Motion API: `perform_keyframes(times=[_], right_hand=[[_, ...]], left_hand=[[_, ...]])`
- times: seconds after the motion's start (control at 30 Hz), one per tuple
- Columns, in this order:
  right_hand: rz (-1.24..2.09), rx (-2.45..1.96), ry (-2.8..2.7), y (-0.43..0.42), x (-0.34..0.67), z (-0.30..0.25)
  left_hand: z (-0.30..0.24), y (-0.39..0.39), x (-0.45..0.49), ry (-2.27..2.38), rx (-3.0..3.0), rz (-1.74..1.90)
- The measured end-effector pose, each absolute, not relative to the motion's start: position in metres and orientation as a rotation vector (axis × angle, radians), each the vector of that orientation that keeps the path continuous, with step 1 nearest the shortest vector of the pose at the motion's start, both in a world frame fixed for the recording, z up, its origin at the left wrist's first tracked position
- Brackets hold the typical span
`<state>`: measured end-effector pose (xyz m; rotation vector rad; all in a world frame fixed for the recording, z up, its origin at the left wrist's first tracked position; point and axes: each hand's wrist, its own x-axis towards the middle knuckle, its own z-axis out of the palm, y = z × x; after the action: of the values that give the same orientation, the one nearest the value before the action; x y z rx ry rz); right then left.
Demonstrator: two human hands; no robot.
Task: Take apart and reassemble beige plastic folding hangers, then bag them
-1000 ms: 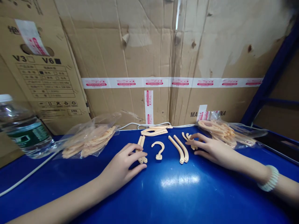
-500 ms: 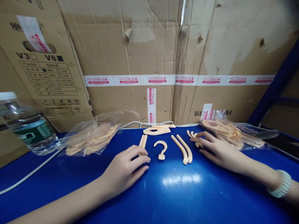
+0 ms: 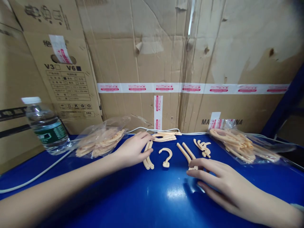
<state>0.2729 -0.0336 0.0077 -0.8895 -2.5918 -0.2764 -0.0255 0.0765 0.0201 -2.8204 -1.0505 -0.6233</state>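
1. One bare left hand (image 3: 135,148) extends over a glossy blue tabletop (image 3: 114,202); thumb and fingers apart. Fingertips at the near-left edge of a low stack of flat, curved cream pieces (image 3: 166,138); contact cannot be told.
2. Left pair of slim, slightly curved cream strips (image 3: 146,164): side by side at the left thumb, partly covered by the hand.
3. Bare right hand (image 3: 220,180): thumb apart from the fingers. Fingertips cover the near ends of the right pair of slim, curved cream strips (image 3: 184,154); cannot tell whether they press on them.
4. Single cream question-mark-shaped hook (image 3: 166,164): lying between the two strip pairs, curve pointing away from the person.
5. Small cluster of short, curved cream pieces (image 3: 203,146): just beyond the right hand, pieces overlapping.
6. Flanks: left clear plastic bag (image 3: 111,123) and right clear plastic bag (image 3: 231,124), both holding cream pieces.
7. Far left: clear bottle with white cap and green label (image 3: 51,129), upright. Brown cardboard (image 3: 137,107) stands behind.
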Motion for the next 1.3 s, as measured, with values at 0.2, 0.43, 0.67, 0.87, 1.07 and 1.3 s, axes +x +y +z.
perform_keyframes(times=[0.2, 0.43, 0.67, 0.87, 1.07, 1.3], right_hand=[[-0.172, -0.863, -2.611, -0.032, 0.274, 0.003], [-0.083, -0.888, -2.673, -0.032, 0.277, -0.002], [-0.038, -0.875, -2.688, -0.031, 0.278, -0.003], [-0.052, -0.862, -2.681, -0.03, 0.279, -0.004], [0.001, -0.87, -2.67, -0.03, 0.278, -0.004], [0.449, -0.992, -2.297, -0.028, 0.276, -0.009]], left_hand=[[0.027, 0.131, 0.012, -1.04, -2.838, -0.495], [0.018, 0.176, 0.034, -1.061, -2.927, -0.325], [0.009, 0.192, 0.035, -1.202, -2.962, -0.372], [0.006, 0.197, 0.032, -1.275, -2.999, -0.539], [0.011, 0.195, 0.029, -1.224, -2.947, -0.88], [0.028, 0.16, 0.029, -0.958, -2.656, -1.416]])
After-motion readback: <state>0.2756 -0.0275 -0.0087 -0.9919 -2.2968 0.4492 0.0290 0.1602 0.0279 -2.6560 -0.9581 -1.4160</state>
